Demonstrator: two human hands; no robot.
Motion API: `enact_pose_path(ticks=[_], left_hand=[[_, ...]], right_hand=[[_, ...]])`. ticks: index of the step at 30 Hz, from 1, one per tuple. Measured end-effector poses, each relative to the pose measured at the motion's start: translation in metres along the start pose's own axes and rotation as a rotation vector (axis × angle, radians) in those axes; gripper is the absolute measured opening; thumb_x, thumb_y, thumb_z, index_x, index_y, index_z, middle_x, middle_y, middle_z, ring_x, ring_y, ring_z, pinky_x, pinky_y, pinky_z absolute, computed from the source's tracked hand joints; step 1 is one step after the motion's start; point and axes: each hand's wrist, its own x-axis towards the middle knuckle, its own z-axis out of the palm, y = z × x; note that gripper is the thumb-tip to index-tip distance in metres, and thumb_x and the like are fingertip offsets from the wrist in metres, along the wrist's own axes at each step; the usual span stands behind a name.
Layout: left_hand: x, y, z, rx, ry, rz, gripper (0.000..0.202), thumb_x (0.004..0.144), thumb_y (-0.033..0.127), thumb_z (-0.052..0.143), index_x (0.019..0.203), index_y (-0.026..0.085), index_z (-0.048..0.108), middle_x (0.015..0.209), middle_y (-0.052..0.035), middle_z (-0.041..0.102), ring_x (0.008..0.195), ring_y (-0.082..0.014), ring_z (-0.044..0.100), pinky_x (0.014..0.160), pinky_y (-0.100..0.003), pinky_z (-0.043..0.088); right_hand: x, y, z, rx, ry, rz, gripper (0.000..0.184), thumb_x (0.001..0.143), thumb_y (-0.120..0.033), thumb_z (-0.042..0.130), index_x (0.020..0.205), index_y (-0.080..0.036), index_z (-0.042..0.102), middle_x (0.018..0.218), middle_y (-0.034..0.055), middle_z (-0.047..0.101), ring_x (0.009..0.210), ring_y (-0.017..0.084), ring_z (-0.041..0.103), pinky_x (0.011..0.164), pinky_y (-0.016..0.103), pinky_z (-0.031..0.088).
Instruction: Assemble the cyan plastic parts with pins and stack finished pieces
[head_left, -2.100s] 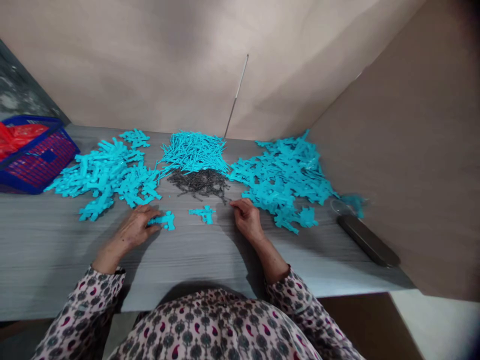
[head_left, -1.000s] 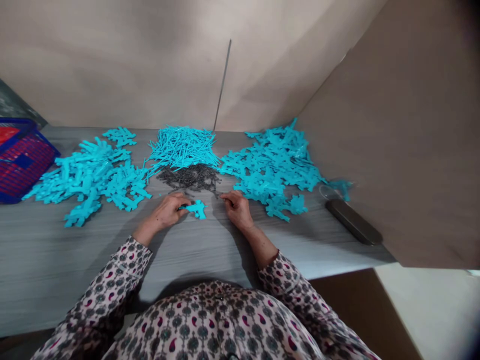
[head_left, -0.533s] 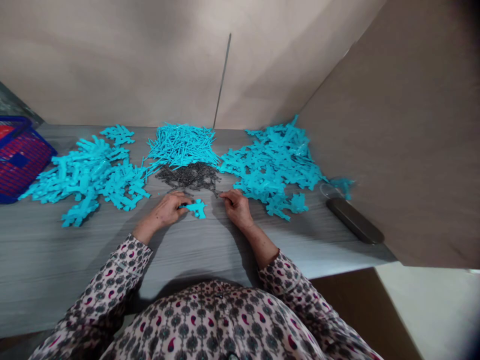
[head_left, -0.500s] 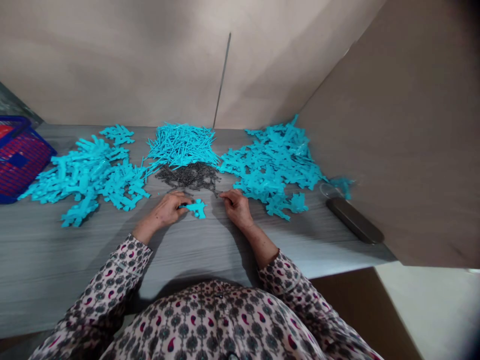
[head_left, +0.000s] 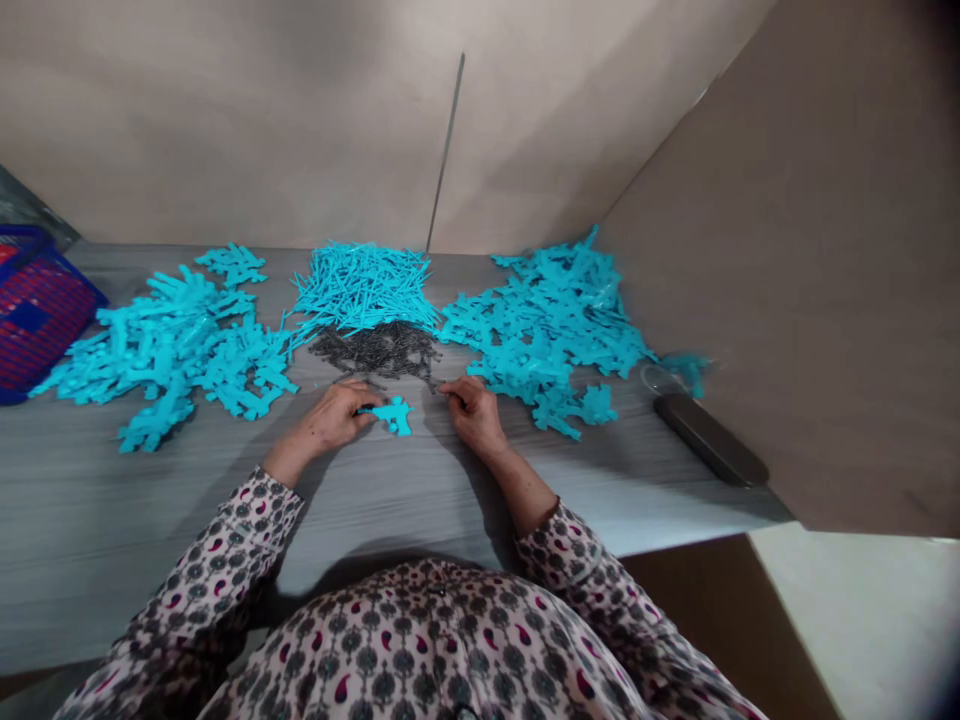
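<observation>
Since the earliest frame, the left hand (head_left: 337,415) has shifted inward with its turquoise, pistol-shaped plastic piece (head_left: 397,416), reaching the place where a second such piece lay; one outline now shows there, and whether two pieces overlap cannot be told. The right hand (head_left: 477,415) keeps nearly the same position.

The left thumb and fingers are closed on the piece's narrow end, its grip pointing toward the person, low over the grey wood-grain table (head_left: 420,510). The right thumb and forefinger are drawn narrowly together at the right edge of a heap of thin dark-grey pins (head_left: 375,350); whether they grasp one cannot be told.

Behind the pins lies a heap of slender turquoise plastic rods (head_left: 366,285), flanked by a left pile of chunky turquoise plastic parts (head_left: 169,340) and a right pile of flat turquoise plastic parts (head_left: 551,325).

The step in hand appears to be singling out a pin while the piece is steadied. The next move would call for a fine pinch on one pin, free of its neighbours.
</observation>
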Motion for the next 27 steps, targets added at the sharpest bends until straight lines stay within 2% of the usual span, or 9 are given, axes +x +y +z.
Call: enact_pose_path(ticks=[9,18,23,27], left_hand=[[0.000,-0.005,0.001,-0.015,0.002,0.054,0.022,0.085,0.013,0.062,0.101,0.021,0.075,0.097,-0.0062,0.075,0.094,-0.0218,0.066,0.087,-0.033,0.049],[-0.002,-0.008,0.002,-0.027,0.022,0.051,0.021,0.087,0.019,0.062,0.102,0.023,0.075,0.093,-0.0057,0.074,0.090,-0.0202,0.065,0.086,-0.032,0.050],[-0.001,-0.008,0.003,-0.030,0.020,0.061,0.019,0.087,0.020,0.061,0.099,0.023,0.076,0.093,-0.0064,0.074,0.092,-0.0212,0.065,0.087,-0.032,0.050],[0.000,-0.005,0.001,-0.010,0.002,0.044,0.020,0.086,0.017,0.061,0.098,0.023,0.076,0.094,-0.0065,0.075,0.093,-0.0217,0.065,0.088,-0.033,0.048]], right_hand=[[0.001,-0.001,-0.001,-0.020,-0.035,0.044,0.027,0.079,-0.006,0.048,0.083,-0.021,0.070,0.072,0.0040,0.065,0.075,0.020,0.060,0.072,0.032,0.047],[0.001,-0.002,-0.002,-0.009,-0.039,0.055,0.027,0.079,-0.008,0.047,0.084,-0.021,0.070,0.073,0.0047,0.066,0.075,0.021,0.060,0.073,0.033,0.047],[0.001,-0.003,-0.002,-0.047,-0.027,0.020,0.027,0.080,-0.007,0.047,0.087,-0.020,0.070,0.075,0.0057,0.065,0.076,0.022,0.059,0.072,0.034,0.047],[0.000,-0.012,0.001,-0.072,-0.037,-0.027,0.025,0.084,-0.009,0.048,0.092,-0.021,0.068,0.079,0.0061,0.066,0.077,0.022,0.058,0.080,0.038,0.047]])
